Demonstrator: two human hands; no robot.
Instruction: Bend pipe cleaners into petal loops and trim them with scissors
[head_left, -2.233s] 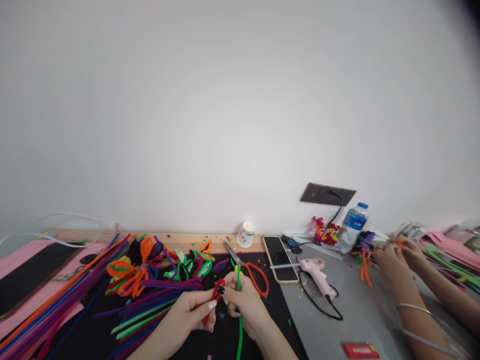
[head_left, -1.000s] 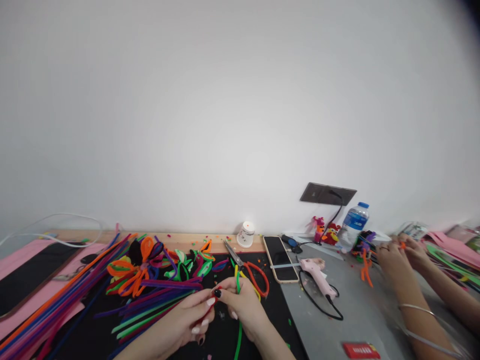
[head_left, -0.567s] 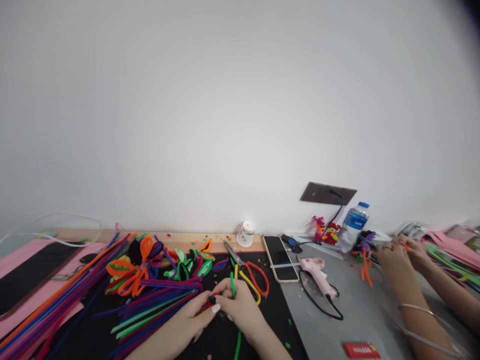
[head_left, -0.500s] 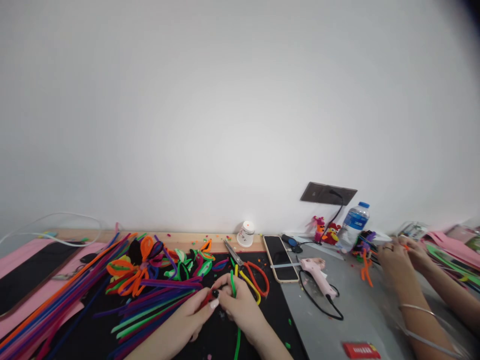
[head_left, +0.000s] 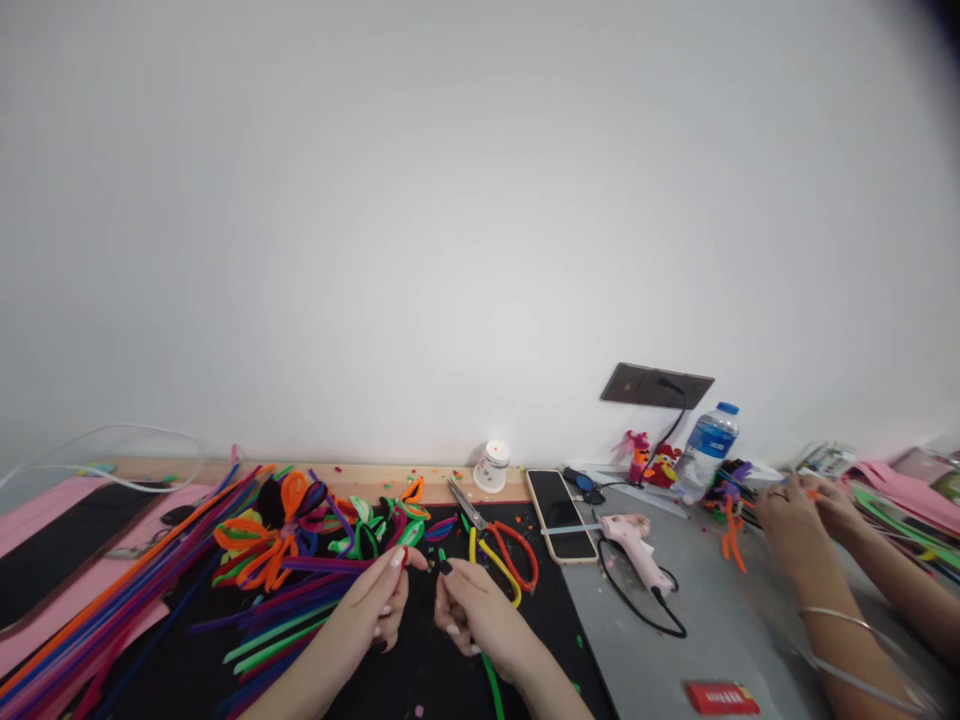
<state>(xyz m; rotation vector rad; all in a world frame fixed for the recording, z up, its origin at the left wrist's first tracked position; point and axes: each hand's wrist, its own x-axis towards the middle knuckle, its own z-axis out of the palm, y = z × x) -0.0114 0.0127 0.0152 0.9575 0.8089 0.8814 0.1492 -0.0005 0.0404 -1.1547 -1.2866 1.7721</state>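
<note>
My left hand (head_left: 384, 592) pinches a small red piece of pipe cleaner (head_left: 406, 555) between thumb and forefinger, above the black mat. Close by on the right, my right hand (head_left: 472, 605) is closed on a green pipe cleaner (head_left: 491, 685); its short tip pokes out above the fingers and its tail hangs below the palm. A small gap separates the two hands. Just beyond my right hand lie scissors (head_left: 510, 560) with red and yellow handles. Left of my hands are loose pipe cleaners (head_left: 277, 640) and an orange looped pipe-cleaner flower (head_left: 289, 535).
A white paper cup (head_left: 492, 468) stands by the wall. Right of the mat lie a phone (head_left: 562, 515), a pink glue gun (head_left: 636, 555) with its cord, and a red packet (head_left: 721, 698). A water bottle (head_left: 709, 445) stands farther back. Another person's hands (head_left: 799, 520) work at the right.
My hands have drawn apart from each other. The green pipe cleaner has slid down in my right hand, so less of it shows above the fingers.
</note>
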